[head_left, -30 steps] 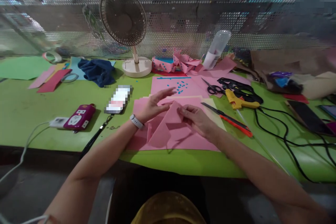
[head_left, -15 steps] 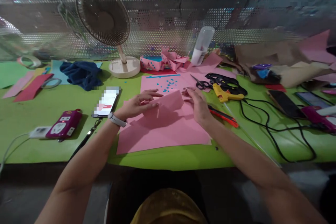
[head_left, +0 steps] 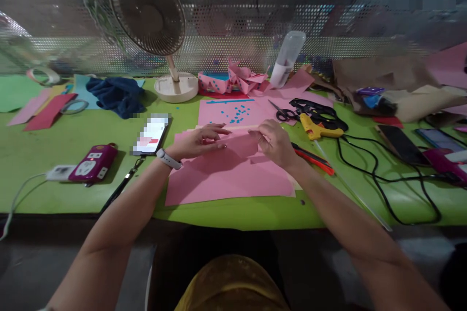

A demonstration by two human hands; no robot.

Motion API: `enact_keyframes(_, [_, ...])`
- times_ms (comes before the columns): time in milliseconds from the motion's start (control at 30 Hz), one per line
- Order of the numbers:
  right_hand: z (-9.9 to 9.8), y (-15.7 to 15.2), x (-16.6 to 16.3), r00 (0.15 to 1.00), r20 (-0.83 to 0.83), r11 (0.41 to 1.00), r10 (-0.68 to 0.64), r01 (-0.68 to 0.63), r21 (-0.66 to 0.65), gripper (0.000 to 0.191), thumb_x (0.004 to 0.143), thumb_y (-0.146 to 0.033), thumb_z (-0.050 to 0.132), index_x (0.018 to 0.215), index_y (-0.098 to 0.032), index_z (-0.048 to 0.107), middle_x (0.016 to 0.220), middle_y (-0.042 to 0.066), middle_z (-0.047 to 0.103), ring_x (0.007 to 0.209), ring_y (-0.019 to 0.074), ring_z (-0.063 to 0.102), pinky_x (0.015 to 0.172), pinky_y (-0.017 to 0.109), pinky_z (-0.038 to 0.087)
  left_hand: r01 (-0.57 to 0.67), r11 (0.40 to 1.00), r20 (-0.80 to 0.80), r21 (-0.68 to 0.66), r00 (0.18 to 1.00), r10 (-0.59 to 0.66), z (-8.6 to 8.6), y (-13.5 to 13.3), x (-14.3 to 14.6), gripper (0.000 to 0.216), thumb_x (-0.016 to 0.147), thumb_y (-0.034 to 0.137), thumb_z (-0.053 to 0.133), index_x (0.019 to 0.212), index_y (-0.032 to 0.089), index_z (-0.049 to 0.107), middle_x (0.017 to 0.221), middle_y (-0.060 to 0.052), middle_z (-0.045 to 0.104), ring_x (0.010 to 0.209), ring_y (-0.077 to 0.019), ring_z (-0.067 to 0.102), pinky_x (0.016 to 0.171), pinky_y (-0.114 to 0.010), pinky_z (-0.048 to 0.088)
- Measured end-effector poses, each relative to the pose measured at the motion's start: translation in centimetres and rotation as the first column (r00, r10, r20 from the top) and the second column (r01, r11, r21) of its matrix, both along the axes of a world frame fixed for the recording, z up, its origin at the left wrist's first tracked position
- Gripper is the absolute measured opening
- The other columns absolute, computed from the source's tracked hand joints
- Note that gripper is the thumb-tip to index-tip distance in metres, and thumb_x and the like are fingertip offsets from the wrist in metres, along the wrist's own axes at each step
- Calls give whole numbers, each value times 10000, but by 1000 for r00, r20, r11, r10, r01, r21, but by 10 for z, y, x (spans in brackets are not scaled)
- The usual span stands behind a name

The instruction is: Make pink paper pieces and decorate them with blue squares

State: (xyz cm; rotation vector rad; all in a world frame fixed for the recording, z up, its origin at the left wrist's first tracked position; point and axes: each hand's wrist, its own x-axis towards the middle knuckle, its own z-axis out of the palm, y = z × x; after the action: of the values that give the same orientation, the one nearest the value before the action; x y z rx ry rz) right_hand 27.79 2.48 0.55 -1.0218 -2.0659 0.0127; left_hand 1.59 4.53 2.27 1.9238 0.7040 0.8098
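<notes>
bridging left hand and right hand, small pink paper

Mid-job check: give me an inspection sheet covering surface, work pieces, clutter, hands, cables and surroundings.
Surface: green table, with pink sheets spread near its front edge.
Work pieces: small pink paper piece between the hands, over the sheets; blue bits scattered beyond.
Clutter: scissors, craft knife and yellow glue gun on the right; phone and navy cloth on the left.
Left hand: at the piece's left end; grip unclear.
Right hand: fingers closed on its right end.
Cables: black cable looped at right; white cable over the front edge at left.
Surroundings: fan before a perforated screen.
</notes>
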Motion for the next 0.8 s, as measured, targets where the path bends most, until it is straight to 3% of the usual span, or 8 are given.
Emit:
enact_keyframes(200, [-2,-2,2,987,-57,985,-149,153,81,355,981,-385,464,658,-239,487,688,43,527,743,214,505,731,368,417,-114,992,-12,45,993,114,1,3,-7,152,691,312,835,730,217,723,1260,-114,655,1309,-304,499,1132,-483,329])
enact_keyframes(300, [-3,-1,3,977,-111,977,-183,193,91,379,989,-421,448,658,-240,488,679,36,526,731,204,514,715,352,422,-212,963,-30,164,975,220,8,4,-12,173,719,357,816,715,210,725,1272,-110,612,1254,-296,519,1129,-456,317])
enact_keyframes(433, [-6,1,2,973,-134,980,-186,194,50,419,983,-480,446,647,-237,511,666,36,530,700,194,519,686,336,420,-329,867,-75,374,921,382,10,10,-21,223,758,441,763,704,225,748,1022,-90,619,1041,-258,566,1025,-409,387])
enact_keyframes(500, [-8,1,0,972,-135,979,-195,200,28,439,980,-482,450,624,-232,512,635,30,516,663,182,503,666,329,407,-313,871,-114,379,918,379,9,12,-24,250,770,472,738,714,229,756,860,-66,614,838,-210,576,860,-352,449])
enact_keyframes(600, [-11,1,-1,968,-136,977,-212,209,-41,417,971,-493,459,681,-222,589,628,21,537,618,164,489,638,316,395,-241,930,-205,277,931,302,5,13,-26,290,798,495,696,727,221,756,685,-39,626,627,-159,535,644,-288,409])
enact_keyframes(733, [-12,0,1,981,-130,981,-147,128,-143,350,927,-505,521,1043,-225,695,703,12,607,596,152,505,623,296,412,-180,965,-269,191,936,228,0,15,-24,298,801,475,695,653,220,734,581,-23,643,533,-135,496,549,-261,335])
enact_keyframes(800, [-13,1,3,994,-78,983,-76,61,-176,340,921,-489,532,1045,-227,712,716,16,620,626,156,530,637,294,415,-156,968,-264,195,942,205,-2,16,-24,268,806,451,695,662,230,739,589,-18,654,531,-134,498,533,-252,323])
